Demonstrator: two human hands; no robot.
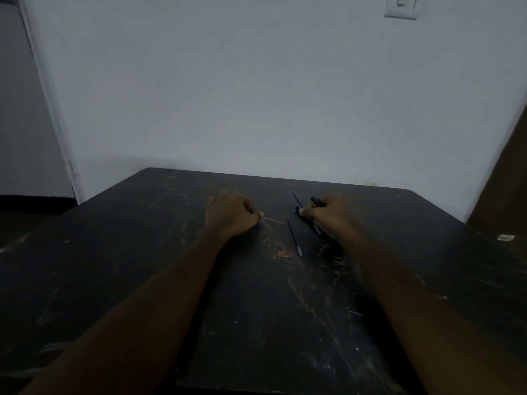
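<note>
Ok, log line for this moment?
left hand curled, contents unclear | right hand grips black pen | blue refill lies on table between hands

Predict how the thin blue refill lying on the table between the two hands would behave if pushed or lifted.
The blue refill looks thin and round, so it would probably roll on the hard table if nudged sideways. Being so slender, it is likely very light and may flex a little. Lying flat, it may be fiddly to pinch up.
</note>
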